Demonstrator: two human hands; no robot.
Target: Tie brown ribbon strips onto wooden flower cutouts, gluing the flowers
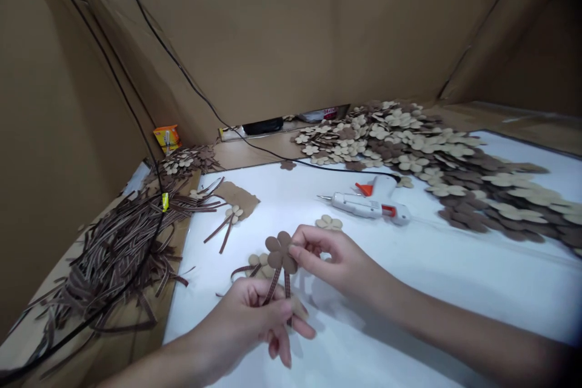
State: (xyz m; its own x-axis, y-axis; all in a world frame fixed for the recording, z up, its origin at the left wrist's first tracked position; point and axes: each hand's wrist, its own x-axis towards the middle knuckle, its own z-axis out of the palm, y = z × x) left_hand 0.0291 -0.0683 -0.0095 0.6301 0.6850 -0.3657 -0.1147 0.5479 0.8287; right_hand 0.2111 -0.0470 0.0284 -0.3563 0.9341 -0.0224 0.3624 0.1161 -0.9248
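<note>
Nearest the camera, the left hand [240,330] curls around 2 striped brown ribbon strips [273,286]. Its thumb and forefinger pinch them just below a brown flower cutout [280,253], while the lower fingers hang loose and slightly spread. The right hand [341,254] reaches in from the lower right corner, with its thumb and first 2 fingers pressed together on the flower's right petals and the remaining fingers curled inward. The flower is held up above the white worktop [436,297], toward its left front edge, with the ribbon tails pointing down.

The step in hand looks like fitting the ribbon tails to the flower, and the next move calls for a steady pinch so the strips do not slide out of place. Beyond the hands, a white hot glue gun [364,205] lies on its side with its nozzle pointing left, and a tan flower cutout [328,223] sits just past the right hand. Toward the left edge, another tan flower with ribbon tails [233,213] rests against a kraft paper scrap [240,197]. A heap of loose ribbon strips [109,248] lies beyond that edge, and mounds of tan and brown cutouts [436,157] spread across the far right corner.
</note>
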